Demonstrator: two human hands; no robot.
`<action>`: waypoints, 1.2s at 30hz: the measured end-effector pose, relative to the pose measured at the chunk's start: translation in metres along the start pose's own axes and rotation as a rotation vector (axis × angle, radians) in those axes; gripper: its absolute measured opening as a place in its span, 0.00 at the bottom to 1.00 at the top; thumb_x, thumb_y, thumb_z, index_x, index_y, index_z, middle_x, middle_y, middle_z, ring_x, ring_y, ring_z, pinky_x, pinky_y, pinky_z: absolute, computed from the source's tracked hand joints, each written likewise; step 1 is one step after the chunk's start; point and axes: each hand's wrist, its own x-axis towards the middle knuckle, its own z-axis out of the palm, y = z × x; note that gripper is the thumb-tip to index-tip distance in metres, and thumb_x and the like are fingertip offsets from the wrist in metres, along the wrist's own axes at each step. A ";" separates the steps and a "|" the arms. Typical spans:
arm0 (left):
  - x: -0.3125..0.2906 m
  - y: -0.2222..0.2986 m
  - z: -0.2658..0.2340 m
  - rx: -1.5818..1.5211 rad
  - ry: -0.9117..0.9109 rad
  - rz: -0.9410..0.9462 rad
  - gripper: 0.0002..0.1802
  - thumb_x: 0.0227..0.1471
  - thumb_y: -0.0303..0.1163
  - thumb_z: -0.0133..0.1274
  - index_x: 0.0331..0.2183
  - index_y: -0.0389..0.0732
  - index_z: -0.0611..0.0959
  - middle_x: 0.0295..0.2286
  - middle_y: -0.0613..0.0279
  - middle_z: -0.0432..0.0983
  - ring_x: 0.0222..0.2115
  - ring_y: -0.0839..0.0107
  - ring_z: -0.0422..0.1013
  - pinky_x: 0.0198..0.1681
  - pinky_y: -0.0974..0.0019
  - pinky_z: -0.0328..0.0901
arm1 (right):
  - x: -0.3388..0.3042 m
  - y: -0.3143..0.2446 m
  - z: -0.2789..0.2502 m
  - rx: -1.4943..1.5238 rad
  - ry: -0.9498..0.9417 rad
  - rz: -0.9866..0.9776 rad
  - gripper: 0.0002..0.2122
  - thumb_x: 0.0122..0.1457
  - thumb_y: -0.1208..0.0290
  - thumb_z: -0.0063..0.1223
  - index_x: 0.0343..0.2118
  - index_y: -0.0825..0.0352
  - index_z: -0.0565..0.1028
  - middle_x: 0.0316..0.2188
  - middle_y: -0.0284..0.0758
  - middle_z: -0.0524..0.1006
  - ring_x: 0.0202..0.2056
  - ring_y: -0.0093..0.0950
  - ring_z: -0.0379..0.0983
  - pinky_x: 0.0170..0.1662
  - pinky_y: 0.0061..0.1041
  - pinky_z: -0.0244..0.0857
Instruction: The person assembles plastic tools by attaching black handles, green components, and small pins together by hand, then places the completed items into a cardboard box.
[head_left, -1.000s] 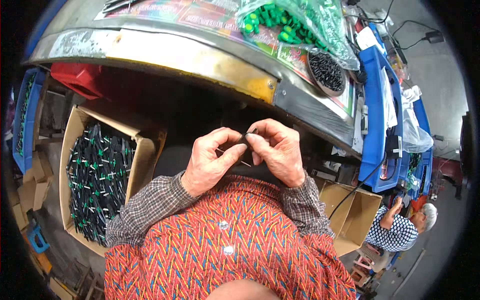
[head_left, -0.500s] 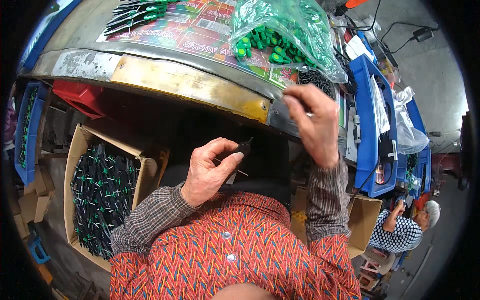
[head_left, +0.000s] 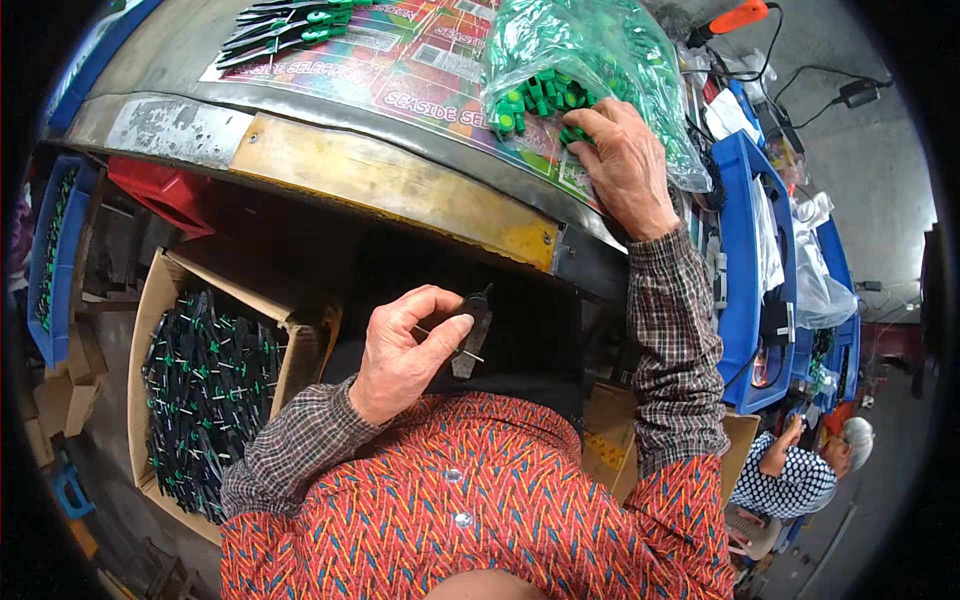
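My left hand [head_left: 398, 352] is closed over my lap, thumb and fingers pinching a flat, dark, pointed tool-like piece [head_left: 468, 350] with a thin pale pin sticking out sideways. Up on the bench, my right hand [head_left: 632, 172] reaches to the mouth of a clear plastic bag [head_left: 655, 90]. Its thumb and forefinger close around a small green plastic part [head_left: 574, 134]. More green plastic parts [head_left: 545, 92] spill from the bag beside those fingertips.
Black-and-green assembled pieces [head_left: 290, 28] lie on printed sheets [head_left: 420, 75] on the bench. A cardboard box [head_left: 148, 330] of similar pieces stands at my left. Blue bins [head_left: 738, 270] line the right, with a seated person [head_left: 790, 475] beyond.
My right hand has moved up and forward from the bench edge to the green parts at the bag. The left hand has shifted slightly left, turning the dark piece more upright.
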 end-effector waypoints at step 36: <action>-0.024 0.010 0.022 0.090 -0.145 0.032 0.06 0.50 0.24 0.55 0.31 0.31 0.80 0.26 0.65 0.71 0.25 0.83 0.69 0.24 0.78 0.63 | -0.135 -0.105 -0.037 1.340 -0.007 0.564 0.08 0.56 0.75 0.58 0.37 0.72 0.75 0.28 0.30 0.76 0.24 0.14 0.71 0.27 0.12 0.65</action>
